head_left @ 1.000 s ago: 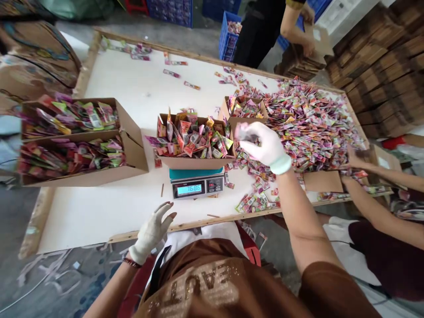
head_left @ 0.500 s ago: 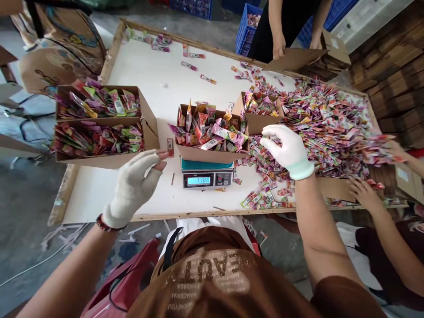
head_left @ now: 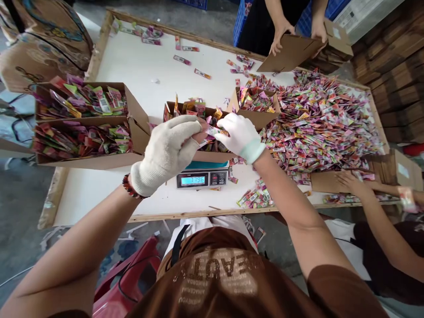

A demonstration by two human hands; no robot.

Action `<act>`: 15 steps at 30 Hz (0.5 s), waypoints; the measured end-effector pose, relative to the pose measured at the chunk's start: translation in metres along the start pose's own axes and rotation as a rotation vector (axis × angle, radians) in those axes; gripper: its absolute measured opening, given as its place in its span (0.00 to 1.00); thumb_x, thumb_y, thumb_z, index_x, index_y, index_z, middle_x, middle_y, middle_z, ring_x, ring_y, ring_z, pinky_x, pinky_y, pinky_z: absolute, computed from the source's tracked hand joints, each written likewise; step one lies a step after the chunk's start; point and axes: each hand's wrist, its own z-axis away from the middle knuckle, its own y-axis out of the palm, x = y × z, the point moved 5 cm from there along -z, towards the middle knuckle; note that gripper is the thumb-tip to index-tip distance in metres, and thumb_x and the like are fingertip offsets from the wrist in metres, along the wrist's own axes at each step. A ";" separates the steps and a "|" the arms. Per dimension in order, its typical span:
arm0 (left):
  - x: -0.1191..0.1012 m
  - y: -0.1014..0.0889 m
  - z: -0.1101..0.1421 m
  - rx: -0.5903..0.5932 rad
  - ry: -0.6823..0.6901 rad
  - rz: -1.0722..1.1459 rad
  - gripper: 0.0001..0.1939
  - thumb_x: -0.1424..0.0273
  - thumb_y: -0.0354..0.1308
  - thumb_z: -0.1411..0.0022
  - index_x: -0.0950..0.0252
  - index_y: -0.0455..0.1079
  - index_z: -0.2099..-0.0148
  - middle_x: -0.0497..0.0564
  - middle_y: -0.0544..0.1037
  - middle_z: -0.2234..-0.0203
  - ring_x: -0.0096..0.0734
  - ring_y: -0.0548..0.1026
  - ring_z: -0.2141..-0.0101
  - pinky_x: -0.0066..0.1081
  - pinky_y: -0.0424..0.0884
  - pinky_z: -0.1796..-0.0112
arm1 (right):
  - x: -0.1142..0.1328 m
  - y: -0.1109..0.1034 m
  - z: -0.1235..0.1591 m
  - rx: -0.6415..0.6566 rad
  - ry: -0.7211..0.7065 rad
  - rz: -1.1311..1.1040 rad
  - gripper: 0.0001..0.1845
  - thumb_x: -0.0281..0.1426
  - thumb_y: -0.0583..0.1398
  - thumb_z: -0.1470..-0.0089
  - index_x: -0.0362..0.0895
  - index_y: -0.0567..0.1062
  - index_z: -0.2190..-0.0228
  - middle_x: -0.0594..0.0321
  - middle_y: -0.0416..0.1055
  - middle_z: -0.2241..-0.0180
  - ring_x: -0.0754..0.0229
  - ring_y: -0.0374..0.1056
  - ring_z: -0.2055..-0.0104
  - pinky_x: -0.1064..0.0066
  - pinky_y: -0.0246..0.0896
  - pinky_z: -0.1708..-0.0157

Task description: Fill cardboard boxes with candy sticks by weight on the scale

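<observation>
Over the middle cardboard box, my left hand and my right hand come close together, both in white gloves. Bare fingertips poke out of the left glove. Between the hands is a small printed sachet; its left end is at my left fingertips and its right end at my right fingers, both hands closed. The box is full of similar sachets, partly hidden by my hands. Underneath it stands a digital scale with a lit display and a teal top.
Two filled boxes stand at the left. Behind my right hand is a smaller filled box. A large sachet heap covers the table's right side. One co-worker holds cardboard across the table; another's hand is at the right.
Both hands have moved inward over the middle box, from apart to nearly touching, and now hold a sachet. The display digits have changed. The co-worker across has raised the cardboard.
</observation>
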 end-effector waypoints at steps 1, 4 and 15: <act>-0.001 0.007 0.000 0.055 -0.010 -0.043 0.15 0.65 0.52 0.26 0.65 0.79 0.56 0.55 0.83 0.55 0.37 0.81 0.55 0.34 0.78 0.55 | 0.002 0.004 -0.004 0.022 0.007 0.028 0.11 0.34 0.61 0.37 0.42 0.80 0.58 0.50 0.74 0.54 0.47 0.68 0.54 0.59 0.60 0.54; 0.003 0.042 0.008 0.381 -0.029 -0.248 0.12 0.65 0.55 0.29 0.65 0.78 0.56 0.57 0.82 0.56 0.41 0.80 0.55 0.39 0.76 0.53 | 0.002 0.007 -0.008 -0.021 0.006 0.009 0.14 0.36 0.60 0.35 0.42 0.80 0.54 0.50 0.74 0.53 0.45 0.68 0.51 0.57 0.60 0.52; 0.025 0.084 0.052 0.975 -0.161 -0.522 0.21 0.83 0.47 0.32 0.65 0.77 0.46 0.60 0.79 0.54 0.48 0.80 0.57 0.38 0.74 0.65 | -0.208 0.058 -0.040 0.092 0.399 0.161 0.32 0.30 0.60 0.40 0.38 0.70 0.36 0.43 0.67 0.36 0.46 0.65 0.36 0.58 0.60 0.38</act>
